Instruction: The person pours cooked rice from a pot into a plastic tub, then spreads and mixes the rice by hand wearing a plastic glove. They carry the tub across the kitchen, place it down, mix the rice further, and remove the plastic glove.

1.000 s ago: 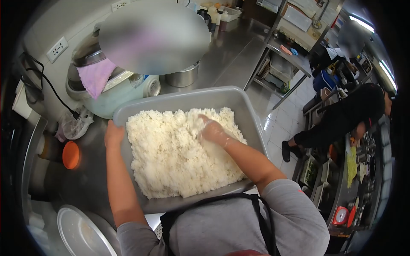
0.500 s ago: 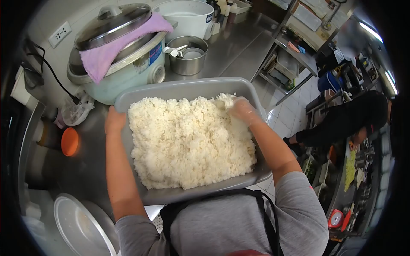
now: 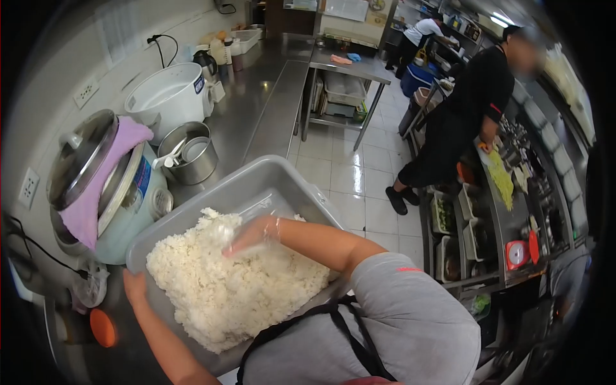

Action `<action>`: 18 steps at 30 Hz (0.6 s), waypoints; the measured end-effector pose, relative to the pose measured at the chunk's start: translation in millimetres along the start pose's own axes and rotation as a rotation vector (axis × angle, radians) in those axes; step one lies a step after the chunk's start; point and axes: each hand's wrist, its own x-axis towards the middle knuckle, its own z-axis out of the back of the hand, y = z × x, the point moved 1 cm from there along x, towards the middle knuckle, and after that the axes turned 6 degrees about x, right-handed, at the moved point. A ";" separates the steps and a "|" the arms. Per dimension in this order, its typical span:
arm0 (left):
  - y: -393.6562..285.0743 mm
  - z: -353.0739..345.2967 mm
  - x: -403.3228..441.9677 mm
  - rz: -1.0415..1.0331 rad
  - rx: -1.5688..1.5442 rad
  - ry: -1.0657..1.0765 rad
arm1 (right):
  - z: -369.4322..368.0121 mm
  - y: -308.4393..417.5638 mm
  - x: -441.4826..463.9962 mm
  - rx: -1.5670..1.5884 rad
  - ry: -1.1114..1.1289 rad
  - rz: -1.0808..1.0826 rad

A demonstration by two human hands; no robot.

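A large grey tub (image 3: pixel 269 168) holds a thick mass of white rice (image 3: pixel 212 289). At the tub's left side, my left hand (image 3: pixel 135 285) grips the rim. My right hand (image 3: pixel 250 236), in a clear plastic glove, is at the upper part of the rice; its fingers are smeared by motion, so whether they hold rice is hidden. Bare grey tub floor shows beyond that hand, toward the far corner.
Behind the tub stand a lidded cooker (image 3: pixel 144 192) with a pink cloth (image 3: pixel 115 167), a steel pot (image 3: pixel 199 167) with utensils, and a white cooker pot (image 3: pixel 173 96). An orange cup (image 3: pixel 102 327) sits left. A co-worker in black (image 3: pixel 462 115) stands at a counter on the right.
The view has swung to the right. My right hand has moved from the tub's right side back over the rice, and the rice has drawn away from the far right corner. My left hand stays on the rim.
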 end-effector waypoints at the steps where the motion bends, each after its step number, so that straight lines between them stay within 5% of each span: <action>1: -3.0 3.6 -3.6 0.014 0.008 0.016 | -5.6 9.1 -6.3 -0.081 0.150 -0.079; 4: 2.5 1.5 0.1 0.017 -0.013 0.022 | -45.1 -6.2 -22.0 -0.383 -0.099 0.065; 13: -1.8 -1.2 -5.6 -0.063 -0.056 -0.008 | -80.2 -35.5 -72.3 -0.966 -0.096 -0.161; 16: -9.5 3.5 -6.9 -0.077 -0.131 0.003 | -80.9 -42.0 -31.3 -0.896 -0.139 -0.264; 18: -2.8 1.0 -5.6 -0.036 -0.020 -0.052 | -74.2 -53.9 -21.3 -0.833 -0.256 -0.133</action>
